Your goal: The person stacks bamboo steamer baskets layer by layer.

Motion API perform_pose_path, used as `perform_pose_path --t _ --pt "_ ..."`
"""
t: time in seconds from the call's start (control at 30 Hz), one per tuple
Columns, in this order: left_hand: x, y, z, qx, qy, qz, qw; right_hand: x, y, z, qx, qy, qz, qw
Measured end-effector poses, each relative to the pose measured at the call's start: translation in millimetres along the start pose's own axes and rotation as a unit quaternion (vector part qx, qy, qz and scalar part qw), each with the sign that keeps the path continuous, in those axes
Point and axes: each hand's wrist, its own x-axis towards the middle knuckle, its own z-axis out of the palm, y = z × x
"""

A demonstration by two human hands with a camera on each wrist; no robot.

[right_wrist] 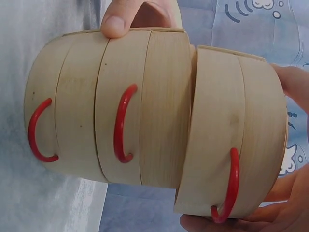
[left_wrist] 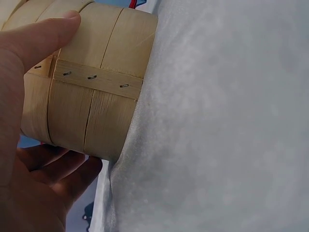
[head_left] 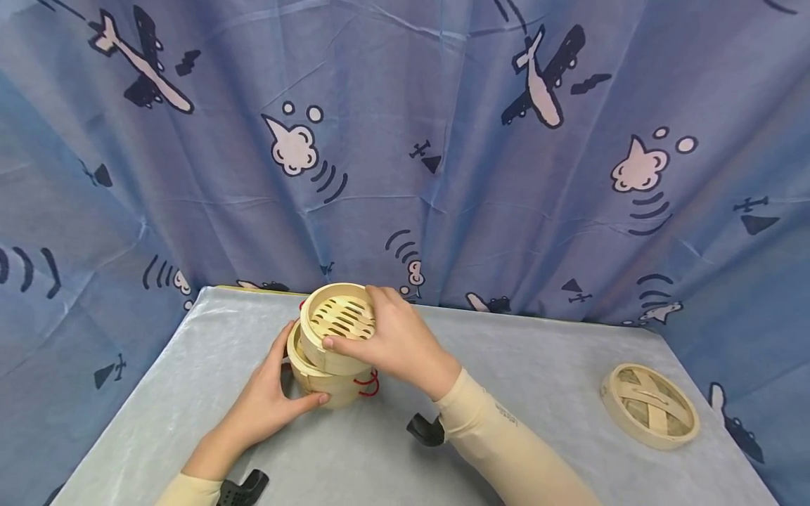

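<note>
A bamboo steamer basket (head_left: 338,360) with a slatted bottom sits tilted and off-centre over two stacked bamboo steamer baskets (head_left: 338,388). My right hand (head_left: 408,341) grips the upper basket by its rim, thumb at the near side and fingers around the far right. Lower down, my left hand (head_left: 262,404) holds the stacked pair, its thumb on the near wall and fingers round the left side. Each basket carries a red handle (right_wrist: 124,124). The right wrist view shows a gap between the upper basket (right_wrist: 236,116) and the pair (right_wrist: 120,106).
A round bamboo lid (head_left: 658,407) with crossed strips lies at the table's right side. The table (head_left: 525,393) has a pale grey cover. Behind it hangs a blue curtain (head_left: 380,140) with airplane prints.
</note>
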Motion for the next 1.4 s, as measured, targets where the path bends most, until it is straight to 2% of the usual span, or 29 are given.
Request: perform_pose_path --t 0.53,1.4 --pt "-0.7 1.5 -1.0 -0.006 -0.005 -0.013 0.9999 3.3 -11.1 5.6 0.000 -0.004 0.013 0.9999" --pt "-0.7 -3.2 1.3 0.018 0.011 0.008 0.9997 4.3 -24.1 20.6 -0.060 0.022 0.007 0.9979"
